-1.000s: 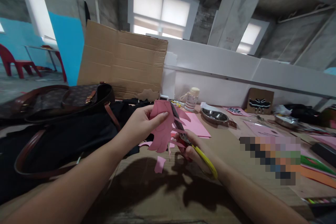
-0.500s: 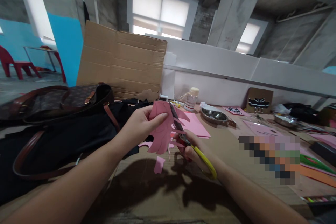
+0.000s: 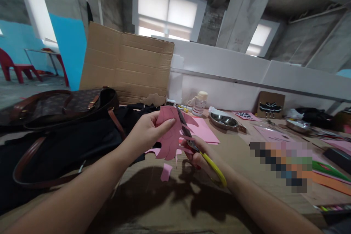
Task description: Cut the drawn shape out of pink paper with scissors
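Observation:
My left hand [image 3: 146, 129] pinches a pink paper cut-out [image 3: 170, 137] above the table, thumb on its front face. My right hand [image 3: 204, 157] grips yellow-handled scissors [image 3: 196, 146], whose dark blades run up along the right edge of the pink paper. A small pink paper scrap [image 3: 166, 172] lies on the brown table [image 3: 170, 204] just below the paper. Both hands are closed on what they hold.
A brown patterned handbag [image 3: 63, 108] and dark fabric [image 3: 68, 146] fill the left side. A cardboard sheet [image 3: 127, 65] leans at the back. Beyond the hands sit pink paper sheets [image 3: 204, 131], a small bottle [image 3: 199, 104], a metal bowl [image 3: 223, 121]; orange and green paper [image 3: 329, 175] lies right.
Nearly nothing differs; the hands, paper and scissors have shifted very slightly and the scissors stay at the paper's right edge.

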{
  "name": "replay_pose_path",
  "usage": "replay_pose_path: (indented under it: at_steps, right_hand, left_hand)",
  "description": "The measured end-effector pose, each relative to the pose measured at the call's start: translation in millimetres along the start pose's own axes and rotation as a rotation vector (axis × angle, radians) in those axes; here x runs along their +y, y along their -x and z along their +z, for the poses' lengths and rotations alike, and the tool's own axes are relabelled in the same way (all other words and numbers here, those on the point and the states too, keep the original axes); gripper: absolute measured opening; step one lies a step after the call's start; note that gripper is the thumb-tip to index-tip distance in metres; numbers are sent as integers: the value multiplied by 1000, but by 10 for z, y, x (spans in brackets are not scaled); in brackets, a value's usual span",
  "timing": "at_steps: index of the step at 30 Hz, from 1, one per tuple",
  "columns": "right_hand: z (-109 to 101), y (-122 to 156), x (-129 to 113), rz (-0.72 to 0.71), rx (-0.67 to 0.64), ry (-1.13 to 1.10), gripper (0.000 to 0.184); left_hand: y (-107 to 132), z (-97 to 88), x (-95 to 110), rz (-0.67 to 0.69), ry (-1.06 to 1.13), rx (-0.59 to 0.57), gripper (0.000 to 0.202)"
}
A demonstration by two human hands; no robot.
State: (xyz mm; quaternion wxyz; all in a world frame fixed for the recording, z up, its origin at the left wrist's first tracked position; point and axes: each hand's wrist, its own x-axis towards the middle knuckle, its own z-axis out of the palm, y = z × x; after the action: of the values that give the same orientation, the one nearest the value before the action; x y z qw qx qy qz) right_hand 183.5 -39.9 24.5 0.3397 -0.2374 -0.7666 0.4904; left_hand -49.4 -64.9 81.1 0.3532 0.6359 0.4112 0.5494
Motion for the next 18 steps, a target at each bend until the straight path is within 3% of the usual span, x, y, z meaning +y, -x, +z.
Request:
replay_pose_path:
  at_steps: [10, 18]
  right_hand:
    - [-8, -6, 74, -33, -21, -12, 63]
    - [-12, 9, -52, -55, -18, 92, 64]
  left_hand:
    - [13, 18, 28, 4, 28, 9, 39]
    - [5, 4, -2, 8, 17, 17, 42]
